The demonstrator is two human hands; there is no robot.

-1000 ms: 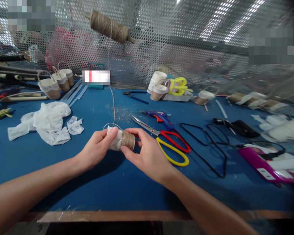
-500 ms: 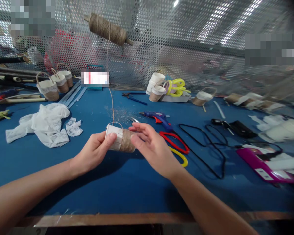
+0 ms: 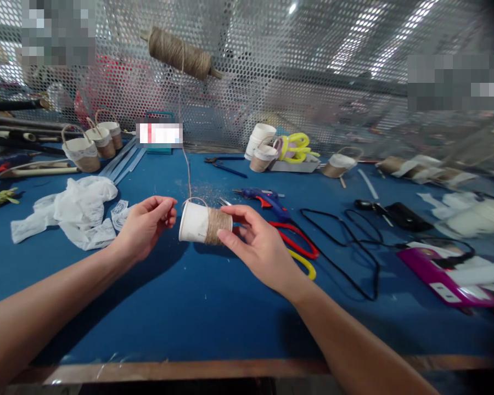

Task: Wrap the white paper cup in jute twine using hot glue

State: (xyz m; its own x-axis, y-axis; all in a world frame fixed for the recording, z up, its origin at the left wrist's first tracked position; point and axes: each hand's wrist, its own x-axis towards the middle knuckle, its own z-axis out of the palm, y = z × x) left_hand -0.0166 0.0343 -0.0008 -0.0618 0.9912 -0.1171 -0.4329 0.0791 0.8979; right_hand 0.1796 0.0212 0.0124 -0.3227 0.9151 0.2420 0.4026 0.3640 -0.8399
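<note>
My right hand (image 3: 259,247) grips a white paper cup (image 3: 194,222) by its base end, thumb in front and fingers behind. The cup lies tipped sideways above the table, its mouth to the left. Brown twine (image 3: 219,226) is wound round its lower half, and a strand (image 3: 188,170) runs up from it to a twine spool (image 3: 179,52) on the mesh. Left of the cup's rim, apart from it, is my left hand (image 3: 146,225), fingers curled and thumb on the forefinger. Nothing shows in it. Scissors (image 3: 296,240) lie partly hidden behind my right hand.
A blue glue gun (image 3: 267,198) lies beyond the scissors, its black cord (image 3: 356,241) looping right. White lace (image 3: 82,206) is heaped at left. Handled cups (image 3: 84,153) stand behind it. Pliers (image 3: 230,164), stacked white cups (image 3: 260,140) and a purple power strip (image 3: 440,274) are farther off.
My left hand has let go of the cup and moved left of its rim. My right hand, loosened around the base half a second ago, now grips it. The cup has risen slightly.
</note>
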